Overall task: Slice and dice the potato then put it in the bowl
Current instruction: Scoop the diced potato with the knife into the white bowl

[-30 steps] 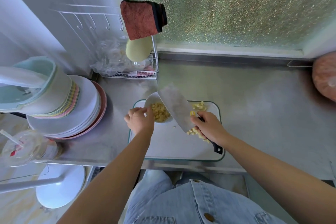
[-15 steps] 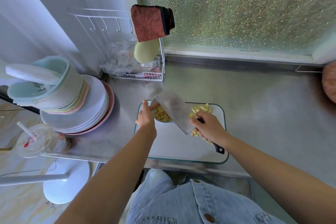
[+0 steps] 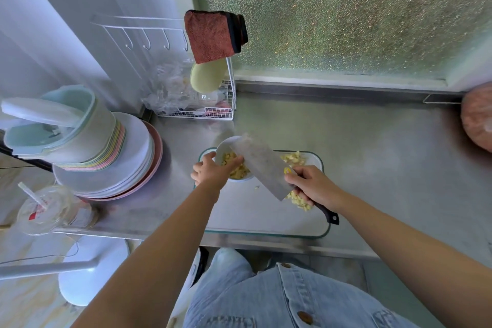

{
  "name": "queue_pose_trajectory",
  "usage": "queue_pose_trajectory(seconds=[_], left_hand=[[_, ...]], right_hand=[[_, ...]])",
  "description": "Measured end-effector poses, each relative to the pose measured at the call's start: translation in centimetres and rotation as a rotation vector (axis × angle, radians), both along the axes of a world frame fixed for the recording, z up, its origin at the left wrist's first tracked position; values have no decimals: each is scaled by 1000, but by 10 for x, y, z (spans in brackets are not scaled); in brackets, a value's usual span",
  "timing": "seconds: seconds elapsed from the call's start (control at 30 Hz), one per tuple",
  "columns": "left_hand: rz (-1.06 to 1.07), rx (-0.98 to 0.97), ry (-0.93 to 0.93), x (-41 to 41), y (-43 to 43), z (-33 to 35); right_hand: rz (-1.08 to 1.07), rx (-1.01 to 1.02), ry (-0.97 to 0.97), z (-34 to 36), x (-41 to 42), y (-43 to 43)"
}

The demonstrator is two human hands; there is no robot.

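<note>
A white bowl (image 3: 223, 147) with diced potato in it stands on the left end of the white cutting board (image 3: 266, 218). My left hand (image 3: 211, 172) is at the bowl's near rim, a finger stretched against the cleaver blade (image 3: 262, 165) over the bowl. My right hand (image 3: 311, 185) grips the cleaver's dark handle and holds the blade tilted above the bowl. Diced potato lies in a pile (image 3: 294, 158) at the board's far side and another (image 3: 299, 200) under my right hand.
A stack of plates and pastel bowls (image 3: 106, 157) stands on the steel counter to the left. A wire rack (image 3: 202, 112) with cloths sits at the back. A plastic cup with a straw (image 3: 48, 210) is at the counter's left front edge.
My left hand has moved from the bowl's side up against the cleaver blade over the bowl. The cleaver stays tilted over the bowl in my right hand.
</note>
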State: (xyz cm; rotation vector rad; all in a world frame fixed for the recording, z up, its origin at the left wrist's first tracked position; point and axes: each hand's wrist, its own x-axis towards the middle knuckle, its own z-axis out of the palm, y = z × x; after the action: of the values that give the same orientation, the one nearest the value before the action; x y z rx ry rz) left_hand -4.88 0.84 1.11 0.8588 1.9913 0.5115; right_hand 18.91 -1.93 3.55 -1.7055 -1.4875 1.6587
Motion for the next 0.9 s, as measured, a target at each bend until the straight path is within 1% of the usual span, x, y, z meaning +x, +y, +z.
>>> queue_pose_trajectory(seconds=[0.07,0.1,0.17,0.27,0.37,0.43,0.57,0.63,0.73,0.8,0.9], left_hand=[[10,-1,-1,-4,0,-1],[0,3,43,-6,0,0],[-50,27,201,-8,-2,2],[-112,140,384,-6,-5,7],[-146,308,456,-4,-7,10],[-173,371,440,-2,-7,11],[-295,368,257,21,-12,20],[-401,423,200,36,-16,19],[-606,530,135,61,-23,7],[-758,547,159,77,-27,-5],[-851,490,226,96,-34,-18]], right_hand=[[-38,-25,42,0,1,0],[-61,-30,58,1,2,1],[-85,-17,63,2,3,3],[-27,55,-28,2,2,4],[-30,110,-117,-2,-4,5],[-93,140,-129,-3,-5,5],[-277,157,-86,-6,14,4],[-356,168,-123,-11,33,0],[-402,200,-219,-19,66,-15],[-433,182,-247,-26,86,-27],[-449,142,-270,-38,107,-34]])
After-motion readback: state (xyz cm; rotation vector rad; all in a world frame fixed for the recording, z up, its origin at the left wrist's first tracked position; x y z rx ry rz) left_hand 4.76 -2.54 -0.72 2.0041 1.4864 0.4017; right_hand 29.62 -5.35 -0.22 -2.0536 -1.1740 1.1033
